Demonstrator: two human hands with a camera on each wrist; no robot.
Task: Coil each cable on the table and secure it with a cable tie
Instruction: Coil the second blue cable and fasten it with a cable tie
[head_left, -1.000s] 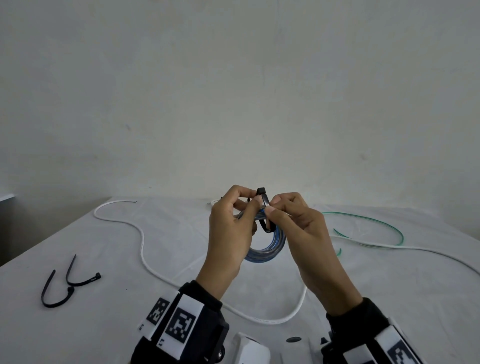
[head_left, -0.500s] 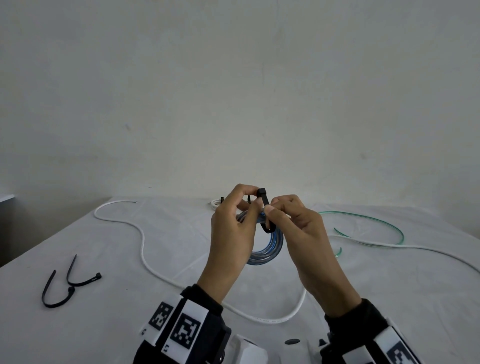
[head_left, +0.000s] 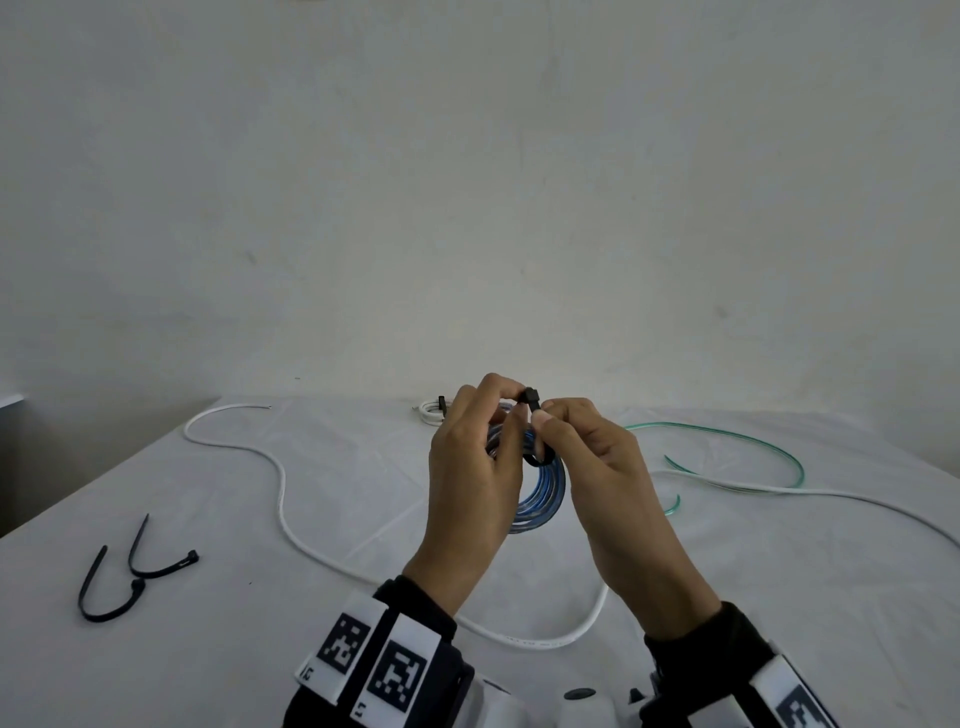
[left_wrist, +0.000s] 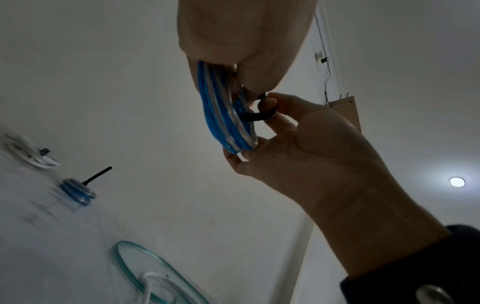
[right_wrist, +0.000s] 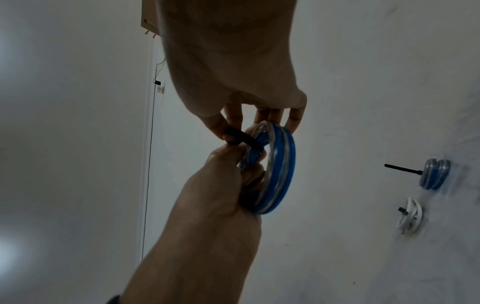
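A blue cable coil (head_left: 543, 493) hangs in the air between both hands, above the table. My left hand (head_left: 511, 410) grips its top strands, fingers curled through the ring (right_wrist: 280, 164). A black cable tie (head_left: 532, 408) loops round the coil. My right hand (head_left: 545, 422) pinches the tie strap (right_wrist: 241, 138) between thumb and forefinger. In the left wrist view the tie (left_wrist: 259, 117) sits loose against the coil (left_wrist: 223, 115). How far the strap is threaded through the tie head is hidden by fingers.
A long white cable (head_left: 283, 483) snakes over the white table (head_left: 805, 597), and a green cable (head_left: 727, 432) lies at the right. Two spare black ties (head_left: 130, 577) rest at the left. A tied white coil (head_left: 431, 413) and a tied blue coil (right_wrist: 436, 173) lie at the back.
Both hands stay together in the air with the same grips. The tie head has sunk slightly and the coil has turned a little.
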